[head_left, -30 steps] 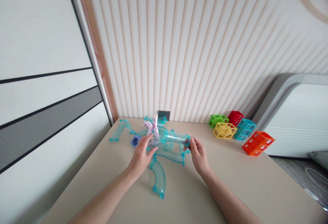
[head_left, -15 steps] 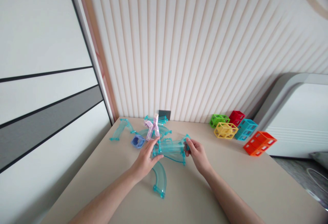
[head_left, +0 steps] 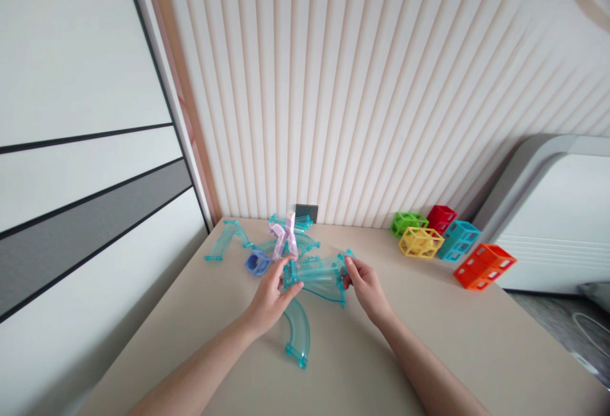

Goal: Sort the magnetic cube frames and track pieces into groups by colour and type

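Note:
Between my hands is a clear teal track piece (head_left: 317, 274), its ends pointing left and right. My left hand (head_left: 272, 290) grips its left end between thumb and fingers. The fingers of my right hand (head_left: 362, 279) are closed on its right end. Other teal track pieces lie under and behind it, overlapping, so their outlines are hard to separate. A curved teal track piece (head_left: 298, 330) lies in front of my left hand. Just beyond that hand are a blue hollow block (head_left: 257, 262) and a pink-and-white branched piece (head_left: 284, 236).
At the back left lies another teal track piece (head_left: 223, 241). Green (head_left: 408, 223), yellow (head_left: 420, 242), red (head_left: 441, 218), teal (head_left: 458, 240) and orange (head_left: 483, 267) open-frame blocks stand at the right. A ribbed wall with a black socket (head_left: 306, 213) borders the table (head_left: 362, 365).
The held track piece has shifted slightly left and toward me, its left end now deeper in my left hand. My right hand has barely moved. The other pieces stay in place.

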Demonstrator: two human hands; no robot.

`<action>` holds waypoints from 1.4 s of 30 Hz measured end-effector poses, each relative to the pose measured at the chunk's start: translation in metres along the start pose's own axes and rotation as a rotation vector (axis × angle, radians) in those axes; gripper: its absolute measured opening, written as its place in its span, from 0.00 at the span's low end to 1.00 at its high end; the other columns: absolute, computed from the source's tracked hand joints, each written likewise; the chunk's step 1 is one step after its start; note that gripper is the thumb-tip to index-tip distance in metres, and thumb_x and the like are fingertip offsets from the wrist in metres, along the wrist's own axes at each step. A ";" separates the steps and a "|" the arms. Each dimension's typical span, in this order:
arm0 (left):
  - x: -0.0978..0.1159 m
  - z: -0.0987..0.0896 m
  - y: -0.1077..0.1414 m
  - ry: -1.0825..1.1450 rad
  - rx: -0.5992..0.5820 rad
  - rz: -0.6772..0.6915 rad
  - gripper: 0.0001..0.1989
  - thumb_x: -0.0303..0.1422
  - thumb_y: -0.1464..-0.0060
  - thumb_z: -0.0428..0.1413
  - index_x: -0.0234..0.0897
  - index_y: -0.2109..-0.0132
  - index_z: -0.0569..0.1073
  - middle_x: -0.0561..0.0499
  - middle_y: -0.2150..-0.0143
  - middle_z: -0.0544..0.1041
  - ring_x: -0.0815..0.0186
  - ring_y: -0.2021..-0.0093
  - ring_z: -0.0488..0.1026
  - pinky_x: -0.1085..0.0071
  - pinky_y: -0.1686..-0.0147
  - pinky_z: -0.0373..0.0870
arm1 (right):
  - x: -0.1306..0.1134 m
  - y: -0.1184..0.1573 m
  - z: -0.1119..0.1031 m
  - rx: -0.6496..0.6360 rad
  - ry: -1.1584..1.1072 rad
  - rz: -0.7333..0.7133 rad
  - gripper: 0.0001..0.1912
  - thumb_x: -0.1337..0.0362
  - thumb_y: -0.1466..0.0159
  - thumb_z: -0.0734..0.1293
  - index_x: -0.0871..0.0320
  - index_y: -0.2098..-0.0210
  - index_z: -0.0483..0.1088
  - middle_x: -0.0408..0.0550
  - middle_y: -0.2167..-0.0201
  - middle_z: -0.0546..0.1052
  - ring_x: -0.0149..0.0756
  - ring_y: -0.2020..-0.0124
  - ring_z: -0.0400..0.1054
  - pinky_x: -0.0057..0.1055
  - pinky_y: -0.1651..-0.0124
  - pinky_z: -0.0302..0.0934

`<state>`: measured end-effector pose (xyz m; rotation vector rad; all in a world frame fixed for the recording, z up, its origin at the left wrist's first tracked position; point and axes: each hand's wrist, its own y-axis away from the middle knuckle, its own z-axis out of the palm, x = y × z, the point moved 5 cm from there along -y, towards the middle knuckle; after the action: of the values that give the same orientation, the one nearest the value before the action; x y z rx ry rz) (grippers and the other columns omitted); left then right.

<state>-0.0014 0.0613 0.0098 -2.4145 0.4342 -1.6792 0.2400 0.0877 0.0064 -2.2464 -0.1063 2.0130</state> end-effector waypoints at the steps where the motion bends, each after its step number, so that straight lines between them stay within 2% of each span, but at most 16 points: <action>1: -0.001 -0.001 -0.001 0.014 0.009 -0.022 0.24 0.42 0.42 0.59 0.41 0.41 0.68 0.42 0.43 0.76 0.54 0.51 0.77 0.60 0.54 0.75 | -0.001 0.000 0.000 -0.009 -0.016 -0.012 0.32 0.35 0.40 0.66 0.60 0.61 0.77 0.42 0.79 0.72 0.32 0.78 0.64 0.30 0.70 0.61; 3: -0.001 -0.002 -0.002 0.060 0.028 -0.051 0.24 0.42 0.42 0.60 0.40 0.41 0.69 0.41 0.41 0.76 0.53 0.49 0.77 0.60 0.52 0.73 | -0.003 0.001 0.000 -0.046 -0.051 -0.036 0.36 0.37 0.41 0.68 0.58 0.46 0.73 0.44 0.71 0.75 0.33 0.74 0.67 0.31 0.68 0.65; 5: -0.001 -0.004 -0.004 0.126 0.038 -0.077 0.26 0.42 0.43 0.60 0.38 0.41 0.68 0.41 0.40 0.75 0.52 0.46 0.75 0.60 0.48 0.71 | -0.003 0.002 0.001 -0.106 -0.073 -0.058 0.36 0.40 0.40 0.70 0.55 0.40 0.69 0.47 0.64 0.77 0.36 0.67 0.70 0.33 0.63 0.67; 8: 0.001 -0.005 -0.004 0.209 0.025 -0.126 0.27 0.43 0.44 0.61 0.37 0.41 0.68 0.40 0.41 0.76 0.52 0.44 0.75 0.61 0.49 0.72 | -0.001 0.003 0.002 -0.191 -0.117 -0.066 0.32 0.45 0.39 0.72 0.52 0.40 0.69 0.50 0.55 0.78 0.40 0.59 0.71 0.37 0.54 0.68; 11: 0.004 -0.005 -0.005 0.255 0.030 -0.149 0.28 0.43 0.47 0.63 0.37 0.42 0.69 0.40 0.41 0.77 0.51 0.46 0.76 0.61 0.51 0.73 | -0.001 0.003 0.001 -0.220 -0.180 -0.079 0.26 0.47 0.40 0.74 0.51 0.47 0.73 0.51 0.51 0.78 0.43 0.54 0.72 0.39 0.49 0.66; 14: 0.007 -0.004 -0.005 0.325 0.037 -0.149 0.29 0.42 0.50 0.66 0.39 0.43 0.70 0.41 0.42 0.77 0.50 0.45 0.76 0.60 0.49 0.74 | -0.004 0.003 0.002 -0.214 -0.221 -0.070 0.23 0.46 0.42 0.75 0.52 0.52 0.75 0.50 0.53 0.79 0.45 0.52 0.72 0.40 0.47 0.64; 24: 0.002 0.003 -0.004 0.417 -0.027 -0.141 0.32 0.39 0.50 0.67 0.40 0.40 0.68 0.41 0.39 0.75 0.50 0.41 0.74 0.57 0.44 0.73 | 0.006 0.004 0.006 -0.119 -0.347 -0.003 0.25 0.46 0.43 0.76 0.55 0.53 0.77 0.52 0.57 0.82 0.46 0.55 0.73 0.39 0.49 0.64; 31: -0.007 0.008 -0.002 0.416 -0.042 -0.188 0.33 0.42 0.52 0.68 0.38 0.41 0.69 0.40 0.46 0.79 0.49 0.44 0.76 0.53 0.43 0.72 | 0.008 0.008 0.011 -0.047 -0.423 0.016 0.24 0.45 0.42 0.74 0.55 0.53 0.78 0.53 0.56 0.83 0.48 0.56 0.75 0.44 0.48 0.66; 36: -0.007 0.004 -0.004 0.371 0.019 -0.192 0.34 0.43 0.54 0.68 0.35 0.42 0.70 0.38 0.42 0.76 0.48 0.41 0.73 0.53 0.40 0.68 | 0.003 0.011 0.017 -0.068 -0.418 0.037 0.23 0.47 0.44 0.77 0.54 0.55 0.78 0.52 0.57 0.83 0.48 0.55 0.75 0.45 0.46 0.66; 42: 0.003 -0.003 -0.006 0.383 0.059 -0.177 0.33 0.41 0.52 0.68 0.38 0.41 0.69 0.42 0.44 0.78 0.51 0.44 0.75 0.57 0.43 0.72 | 0.002 0.011 0.017 -0.086 -0.354 0.038 0.25 0.47 0.46 0.78 0.54 0.55 0.78 0.51 0.55 0.82 0.48 0.53 0.74 0.43 0.45 0.65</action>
<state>-0.0022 0.0659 0.0154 -2.1422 0.2187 -2.2069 0.2226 0.0778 0.0013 -1.9249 -0.1867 2.4497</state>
